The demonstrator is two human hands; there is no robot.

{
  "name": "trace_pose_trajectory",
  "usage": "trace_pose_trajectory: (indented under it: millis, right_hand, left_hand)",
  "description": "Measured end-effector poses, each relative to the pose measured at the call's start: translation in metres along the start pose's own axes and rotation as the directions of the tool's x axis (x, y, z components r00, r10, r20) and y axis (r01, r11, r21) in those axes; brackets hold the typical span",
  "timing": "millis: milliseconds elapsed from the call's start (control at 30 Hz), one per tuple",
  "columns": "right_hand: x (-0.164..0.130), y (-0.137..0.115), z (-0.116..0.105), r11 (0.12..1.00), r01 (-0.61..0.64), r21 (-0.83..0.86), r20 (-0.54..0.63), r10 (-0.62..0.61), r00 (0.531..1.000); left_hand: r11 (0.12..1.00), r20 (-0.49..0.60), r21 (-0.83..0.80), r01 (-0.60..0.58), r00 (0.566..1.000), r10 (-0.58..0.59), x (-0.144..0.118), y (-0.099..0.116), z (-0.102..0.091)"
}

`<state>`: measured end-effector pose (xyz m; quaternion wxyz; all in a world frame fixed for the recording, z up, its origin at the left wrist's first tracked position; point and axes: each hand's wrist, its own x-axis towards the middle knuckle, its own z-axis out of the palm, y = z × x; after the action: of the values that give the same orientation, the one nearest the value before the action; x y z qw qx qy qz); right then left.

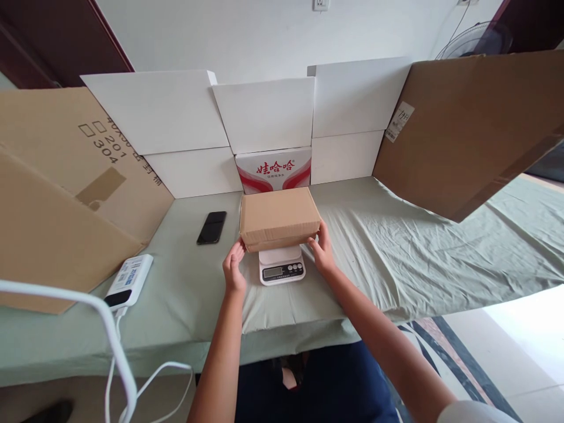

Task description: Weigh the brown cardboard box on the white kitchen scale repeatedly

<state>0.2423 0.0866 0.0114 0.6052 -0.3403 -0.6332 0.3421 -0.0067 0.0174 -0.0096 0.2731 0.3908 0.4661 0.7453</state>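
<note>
The brown cardboard box [279, 218] sits squarely on the small white kitchen scale [282, 265] at table centre, display facing the person, while the left hand [233, 269] at its 8 o'clock and right hand [322, 249] at its 4 o'clock flank it, open, fingertips barely touching, seemingly steadying it.

This is looking like a room in a home pressed into service as a makeshift packing station. A table is wearing a wrinkled pale green cloth [396, 247] instead of a proper work surface, and flattened brown cardboard sheets [467, 129] and white boxes [264, 114] are standing around it as improvised walls. A small digital kitchen scale [282, 267] is sitting at the centre. Behind, a plain white wall is carrying a socket [321, 4], a standing fan [473, 38] is peeking over, and patterned tiles [445, 346] are covering the floor.
</note>
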Motion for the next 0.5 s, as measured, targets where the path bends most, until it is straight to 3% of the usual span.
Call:
trace_pose_trajectory:
  millis: [500]
  right_hand:
    - [0.0011, 0.0044, -0.0006, 1.0, 0.011, -0.01, -0.021, -0.011, 1.0]
  left_hand:
    - [0.999, 0.019, -0.012, -0.032, 0.999, 0.032, 0.0002, -0.002, -0.0001]
